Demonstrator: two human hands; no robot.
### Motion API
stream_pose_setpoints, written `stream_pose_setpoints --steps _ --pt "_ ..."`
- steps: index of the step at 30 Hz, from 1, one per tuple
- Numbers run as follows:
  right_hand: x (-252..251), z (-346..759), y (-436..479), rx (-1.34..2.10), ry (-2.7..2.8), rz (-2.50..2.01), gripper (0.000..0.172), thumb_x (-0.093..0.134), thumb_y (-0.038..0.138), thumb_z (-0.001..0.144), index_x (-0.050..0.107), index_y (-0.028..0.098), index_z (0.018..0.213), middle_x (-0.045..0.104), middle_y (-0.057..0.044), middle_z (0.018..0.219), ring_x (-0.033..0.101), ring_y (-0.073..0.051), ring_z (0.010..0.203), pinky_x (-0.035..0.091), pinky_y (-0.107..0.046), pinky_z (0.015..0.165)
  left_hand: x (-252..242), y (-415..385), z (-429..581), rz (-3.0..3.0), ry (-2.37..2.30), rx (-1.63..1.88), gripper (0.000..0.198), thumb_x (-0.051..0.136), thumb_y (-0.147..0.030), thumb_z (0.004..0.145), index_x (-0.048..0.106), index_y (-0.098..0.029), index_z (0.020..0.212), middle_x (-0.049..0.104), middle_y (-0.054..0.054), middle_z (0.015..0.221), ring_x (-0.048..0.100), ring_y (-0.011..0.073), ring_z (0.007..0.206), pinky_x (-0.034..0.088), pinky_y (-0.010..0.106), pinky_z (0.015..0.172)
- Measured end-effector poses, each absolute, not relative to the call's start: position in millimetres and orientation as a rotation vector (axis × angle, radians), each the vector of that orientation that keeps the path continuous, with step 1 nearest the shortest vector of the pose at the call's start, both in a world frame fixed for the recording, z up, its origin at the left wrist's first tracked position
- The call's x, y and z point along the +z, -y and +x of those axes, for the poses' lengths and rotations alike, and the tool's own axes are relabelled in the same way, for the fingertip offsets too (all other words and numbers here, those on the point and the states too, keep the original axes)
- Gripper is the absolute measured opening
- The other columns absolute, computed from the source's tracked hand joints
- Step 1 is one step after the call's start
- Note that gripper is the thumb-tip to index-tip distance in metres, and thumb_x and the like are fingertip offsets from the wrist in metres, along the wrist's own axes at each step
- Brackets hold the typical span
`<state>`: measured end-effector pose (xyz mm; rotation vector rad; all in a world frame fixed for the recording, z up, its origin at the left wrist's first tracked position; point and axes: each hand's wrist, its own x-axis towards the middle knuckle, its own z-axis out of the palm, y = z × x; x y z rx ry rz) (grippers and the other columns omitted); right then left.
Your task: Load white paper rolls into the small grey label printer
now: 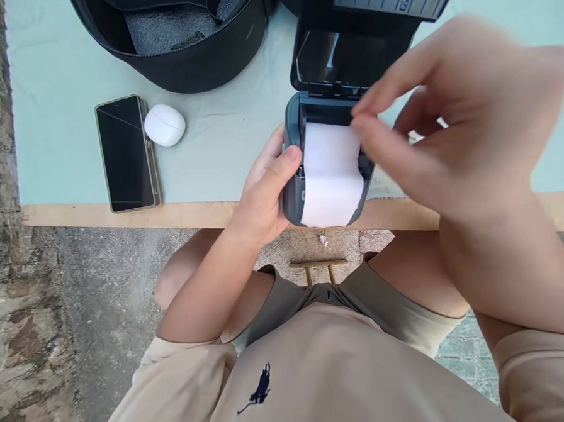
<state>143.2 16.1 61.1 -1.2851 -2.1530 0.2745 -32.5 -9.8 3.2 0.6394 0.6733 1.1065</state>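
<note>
A dark portable label printer [293, 201] rests at the table's front edge with its lid [350, 59] swung up and back. White paper [333, 173] lies in its bay, and the loose end hangs over the front. My left hand [270, 189] grips the printer's left side, thumb on the rim. Over the bay's right side, my right hand [466, 116] has thumb and forefinger brought together at the paper's upper right edge. The back of this hand is blurred, and whether anything sits between the fingertips cannot be made out.
Left of the printer, a phone [126, 153] lies beside a white earbud case [165, 125]. An open black zippered case [199, 67] stands behind them on the pale green tablecloth [50, 122]. The table's wooden edge [74, 214] runs in front of my legs.
</note>
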Motion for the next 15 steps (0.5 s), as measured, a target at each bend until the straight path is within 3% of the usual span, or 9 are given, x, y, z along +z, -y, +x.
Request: stream_pose_setpoints --steps 3,8,12,15 --pt "63 135 -16 0.167 2.431 -1.452 0.014 0.061 0.022 0.079 0.060 0.026 0.092 0.061 0.003 0.074 0.052 -0.012 0.060 0.031 -0.029 0.054 5 10 -33 0.647 -0.691 1.109 0.032 0.051 -0.034 0.094 0.059 -0.025 0.123 0.070 0.001 0.113 0.053 0.0244 0.134 0.051 0.036 0.108" --pt "70 126 -18 0.125 2.582 -1.797 0.019 0.061 0.034 0.079 0.060 0.033 0.098 0.059 0.001 0.067 0.049 -0.016 0.057 0.020 -0.029 0.051 7 10 -33 0.673 -0.667 1.084 0.029 0.052 -0.030 0.094 0.060 -0.021 0.121 0.068 0.002 0.118 0.050 0.0232 0.137 0.048 0.032 0.111" --pt "72 136 -16 0.177 2.539 -1.533 0.024 0.061 0.036 0.078 0.060 0.030 0.101 0.058 0.004 0.066 0.044 -0.010 0.052 0.028 -0.027 0.050 6 11 -33 0.670 -0.648 1.093 0.029 0.055 -0.035 0.092 0.060 -0.021 0.117 0.066 0.002 0.123 0.050 0.0248 0.138 0.050 0.031 0.108" --pt "74 152 -10 0.507 2.301 -1.374 0.033 0.068 0.039 0.077 0.062 0.029 0.107 0.063 0.004 0.080 0.049 -0.008 0.054 0.037 -0.028 0.049 4 11 -32 0.665 -0.650 1.100 0.028 0.058 -0.037 0.090 0.060 -0.022 0.113 0.067 0.003 0.121 0.051 0.0258 0.136 0.052 0.033 0.106"
